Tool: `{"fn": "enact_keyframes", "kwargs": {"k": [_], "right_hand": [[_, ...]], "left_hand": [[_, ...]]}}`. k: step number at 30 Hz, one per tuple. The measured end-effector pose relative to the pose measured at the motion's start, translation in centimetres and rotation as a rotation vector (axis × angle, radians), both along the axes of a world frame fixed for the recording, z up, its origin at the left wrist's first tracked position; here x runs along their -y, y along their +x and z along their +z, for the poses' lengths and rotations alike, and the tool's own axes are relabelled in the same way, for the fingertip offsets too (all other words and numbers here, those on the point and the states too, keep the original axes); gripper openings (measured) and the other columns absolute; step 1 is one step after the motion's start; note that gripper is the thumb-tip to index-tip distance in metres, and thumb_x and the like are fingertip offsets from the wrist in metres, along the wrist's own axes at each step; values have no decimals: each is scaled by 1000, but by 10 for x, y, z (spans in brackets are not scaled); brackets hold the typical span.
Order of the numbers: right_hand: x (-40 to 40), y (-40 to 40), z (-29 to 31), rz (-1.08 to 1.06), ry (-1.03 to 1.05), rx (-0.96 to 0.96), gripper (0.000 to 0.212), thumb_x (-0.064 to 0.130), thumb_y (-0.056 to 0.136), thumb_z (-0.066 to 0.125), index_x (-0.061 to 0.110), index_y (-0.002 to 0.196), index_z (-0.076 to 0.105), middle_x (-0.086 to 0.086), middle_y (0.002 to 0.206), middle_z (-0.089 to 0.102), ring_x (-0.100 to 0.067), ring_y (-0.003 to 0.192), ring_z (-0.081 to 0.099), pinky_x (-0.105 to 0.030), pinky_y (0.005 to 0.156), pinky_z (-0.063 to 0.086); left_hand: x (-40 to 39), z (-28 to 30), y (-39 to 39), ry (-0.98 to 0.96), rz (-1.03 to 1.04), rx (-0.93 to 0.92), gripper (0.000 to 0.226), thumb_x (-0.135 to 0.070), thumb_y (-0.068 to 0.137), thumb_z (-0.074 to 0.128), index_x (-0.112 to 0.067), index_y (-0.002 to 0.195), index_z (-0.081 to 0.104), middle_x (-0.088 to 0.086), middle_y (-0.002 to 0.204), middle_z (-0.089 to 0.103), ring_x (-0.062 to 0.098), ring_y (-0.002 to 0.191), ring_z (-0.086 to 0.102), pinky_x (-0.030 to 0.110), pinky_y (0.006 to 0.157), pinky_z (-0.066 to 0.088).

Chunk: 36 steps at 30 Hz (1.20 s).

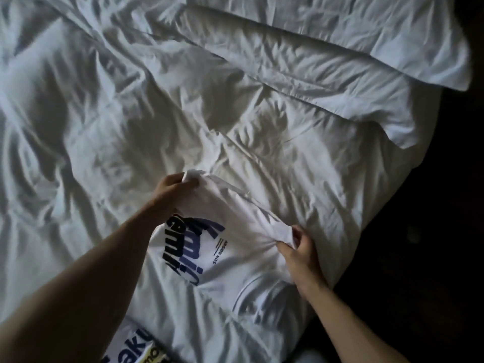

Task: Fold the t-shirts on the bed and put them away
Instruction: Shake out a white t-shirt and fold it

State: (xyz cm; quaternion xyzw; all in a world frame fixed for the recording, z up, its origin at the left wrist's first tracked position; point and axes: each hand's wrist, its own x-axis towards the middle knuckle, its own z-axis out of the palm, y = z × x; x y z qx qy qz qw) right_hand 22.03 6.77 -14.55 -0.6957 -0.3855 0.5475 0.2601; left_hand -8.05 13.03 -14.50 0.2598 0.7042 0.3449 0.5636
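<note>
Toward 6 o'clock on the rumpled white duvet bed [131,100], our white printed cotton t-shirt [222,268] runs 11-to-4; left hand [172,187] and right hand [301,247] each pinch one end of its far edge.

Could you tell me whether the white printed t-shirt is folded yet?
Not folded: the t-shirt lies bunched, the left hand and right hand gripping its edge.
</note>
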Motion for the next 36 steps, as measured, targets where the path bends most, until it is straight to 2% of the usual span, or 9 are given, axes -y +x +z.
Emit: {"fn": "enact_keyframes", "kwargs": {"k": [2, 6, 8, 11, 16, 20, 28, 34, 36], "right_hand": [[2, -2, 2, 14, 100, 49, 19, -4, 75, 61, 14, 79, 55, 14, 71, 61, -2, 72, 57, -13, 63, 43], [-4, -7, -8, -105, -46, 10, 40, 1, 87, 67, 3, 125, 54, -2, 120, 57, -17, 108, 58, -7, 70, 46], [-16, -2, -11, -58, -66, 111, 18, 22, 89, 70, 10, 98, 60, -1, 100, 65, -17, 93, 60, -23, 74, 46], [-27, 5, -18, 57, -75, 325, 38, 36, 92, 62, 2, 75, 62, -11, 75, 66, -30, 79, 62, -34, 68, 43], [-25, 7, -22, 162, -11, 494, 20, 18, 97, 51, 3, 105, 61, -20, 110, 67, -38, 102, 60, -38, 79, 42], [-23, 5, -26, 189, 10, 392, 40, 31, 95, 60, 15, 132, 59, -13, 128, 61, -30, 117, 58, -36, 98, 45], [-9, 2, -24, -103, 87, 375, 9, 13, 86, 70, 8, 86, 62, -13, 87, 64, -26, 82, 57, -32, 74, 43], [7, -8, -19, -120, -301, 436, 81, 60, 84, 65, 14, 146, 40, -24, 141, 47, -39, 128, 46, -41, 104, 37], [4, -14, -21, -157, -336, 342, 88, 58, 83, 66, 9, 148, 35, -22, 146, 45, -38, 131, 45, -39, 105, 36]], "left_hand": [[0, -1, 2, 10, 61, 3, 26, -26, 65, 67, -13, 86, 71, 6, 67, 65, 18, 57, 61, 24, 50, 52], [-4, -14, 7, 15, -163, -264, 26, -31, 73, 70, -12, 90, 65, 4, 70, 59, 16, 58, 55, 20, 44, 44], [-13, -23, 9, -27, -156, -404, 17, -26, 91, 64, -10, 97, 66, 9, 78, 61, 21, 61, 57, 22, 41, 44], [-24, -29, 17, -99, -148, -545, 27, -30, 95, 57, -5, 94, 67, 17, 83, 62, 30, 71, 61, 37, 54, 54], [-22, -29, 19, -70, -172, -603, 35, -39, 96, 59, -6, 108, 65, 23, 105, 67, 37, 95, 64, 42, 77, 52], [-26, -30, 24, -50, -316, -614, 47, -30, 91, 69, -17, 135, 57, 12, 124, 62, 32, 110, 59, 30, 82, 42], [-18, -34, 21, 72, -172, -561, 26, -34, 96, 61, -15, 113, 65, 14, 94, 64, 27, 80, 59, 28, 61, 41], [-6, -30, 14, -96, -618, -771, 82, -82, 84, 38, -33, 150, 35, 13, 142, 50, 33, 119, 55, 41, 89, 47], [-7, -27, 19, -105, -624, -709, 72, -69, 93, 39, -26, 150, 36, 16, 146, 49, 35, 121, 55, 39, 93, 46]]}}
